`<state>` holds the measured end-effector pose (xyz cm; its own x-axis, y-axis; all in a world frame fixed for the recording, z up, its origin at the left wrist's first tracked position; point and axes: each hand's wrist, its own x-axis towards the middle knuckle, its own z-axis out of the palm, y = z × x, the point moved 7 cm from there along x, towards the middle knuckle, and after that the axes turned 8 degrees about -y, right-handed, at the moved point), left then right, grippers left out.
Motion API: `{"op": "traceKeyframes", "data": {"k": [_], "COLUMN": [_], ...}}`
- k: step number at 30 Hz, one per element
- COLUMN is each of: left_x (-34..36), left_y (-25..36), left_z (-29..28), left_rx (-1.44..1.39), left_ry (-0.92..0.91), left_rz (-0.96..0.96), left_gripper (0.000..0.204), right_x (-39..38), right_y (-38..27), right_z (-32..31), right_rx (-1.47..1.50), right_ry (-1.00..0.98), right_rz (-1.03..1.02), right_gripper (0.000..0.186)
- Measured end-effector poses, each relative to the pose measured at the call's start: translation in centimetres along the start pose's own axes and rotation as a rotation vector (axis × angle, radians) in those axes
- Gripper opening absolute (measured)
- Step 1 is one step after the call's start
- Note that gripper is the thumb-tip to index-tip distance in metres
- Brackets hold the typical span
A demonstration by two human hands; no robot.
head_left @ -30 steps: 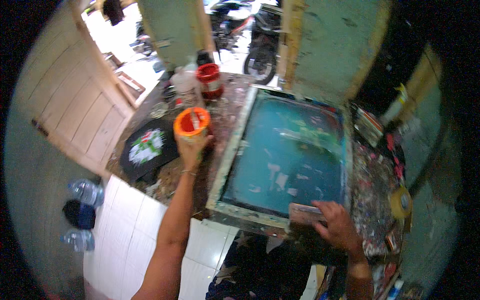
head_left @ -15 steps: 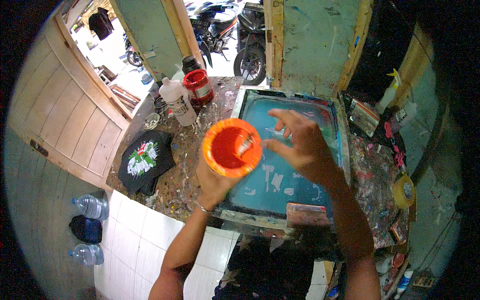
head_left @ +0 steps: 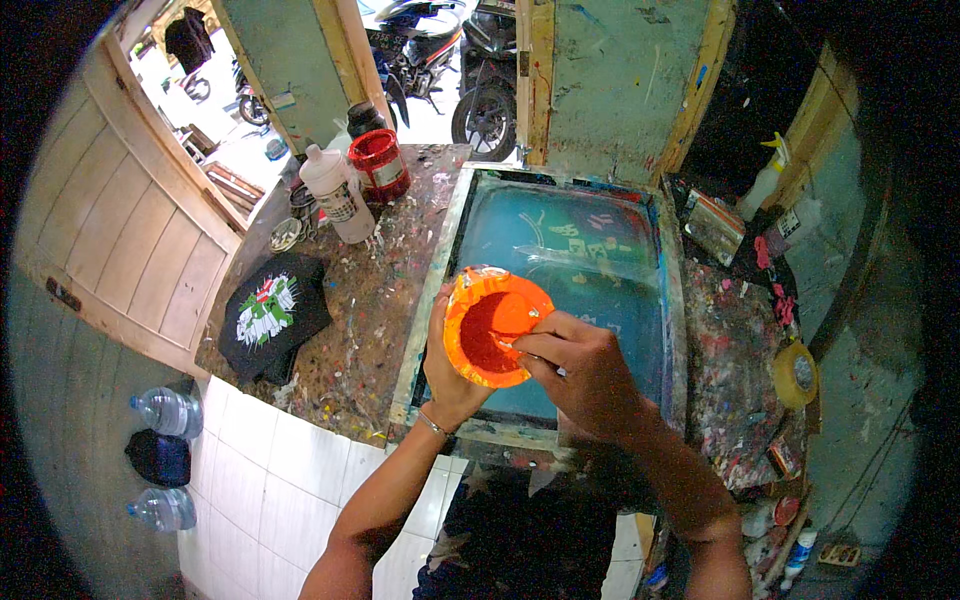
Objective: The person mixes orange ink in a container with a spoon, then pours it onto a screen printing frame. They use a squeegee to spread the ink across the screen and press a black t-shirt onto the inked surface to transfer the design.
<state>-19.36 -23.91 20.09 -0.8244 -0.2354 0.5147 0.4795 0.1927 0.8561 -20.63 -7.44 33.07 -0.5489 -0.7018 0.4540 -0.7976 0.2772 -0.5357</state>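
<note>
Against its left side and underside, my left hand [head_left: 447,388] grips an orange ink tub [head_left: 462,338], its mouth tilted up toward me. Orange-red ink coats the inside. A short pale stirring stick [head_left: 505,341] pokes out of the ink, mostly covered by fingers. At the tub's right rim, my right hand [head_left: 590,375] pinches this stick between thumb and fingers. Both hands hover above a screen-printing frame [head_left: 425,300] with blue-green mesh [head_left: 490,225], which lies on the stained worktable [head_left: 385,290]. Pale stencil shapes show in the mesh.
Left on the table sit a folded black printed cloth [head_left: 300,325], a white bottle [head_left: 338,195] and a red ink tub [head_left: 380,165]. Rightward are a tape roll [head_left: 796,375] and a spray bottle [head_left: 763,180]. Water bottles [head_left: 168,412] stand on the floor at left.
My right hand has come down and left to the orange tub, its fingers closing on the stick. The tub has moved right and lower in view. The whole view has shifted slightly.
</note>
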Motion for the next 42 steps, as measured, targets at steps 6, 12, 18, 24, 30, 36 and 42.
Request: {"op": "traceKeyframes", "data": {"k": [6, 12, 18, 24, 30, 36, 42], "left_x": [-0.8, -1.1, -1.5, -2.5, -7.7, -16.6, -24.6], "left_y": [-0.6, 0.3, -0.5, 2.9, 12.0, 14.6, 13.4], "left_z": [0.6, 1.6, 1.0, -1.6, -7.7, -12.1, -13.4], "left_rx": [-0.311, -0.683, -0.570, -0.274, 0.658, 0.873, 0.928], "left_ry": [0.029, -0.074, 0.017, 0.032, 0.022, -0.116, -0.149], "left_rz": [-0.040, -0.012, -0.121, -0.052, 0.200, 0.033, -0.167], "left_gripper": [0.097, 0.080, 0.097, 0.094, 0.111, 0.116, 0.120], "right_x": [0.3, 0.1, -0.3, -1.3, -2.8, -4.8, -8.6], "right_y": [-1.6, -3.5, -4.2, -6.5, -11.5, -11.8, -12.1], "right_z": [-2.1, -2.8, -2.7, -2.0, 1.6, 11.2, 20.8], "right_rx": [-0.216, -0.325, -0.325, -0.257, -0.288, -0.289, -0.016], "right_ry": [0.016, 0.008, 0.025, 0.052, -0.188, -0.744, -1.021], "right_rz": [-0.160, -0.217, -0.205, -0.201, -0.229, 0.141, 0.148], "right_gripper": [0.018, 0.028, 0.024, 0.016, 0.015, 0.032, 0.034]}}
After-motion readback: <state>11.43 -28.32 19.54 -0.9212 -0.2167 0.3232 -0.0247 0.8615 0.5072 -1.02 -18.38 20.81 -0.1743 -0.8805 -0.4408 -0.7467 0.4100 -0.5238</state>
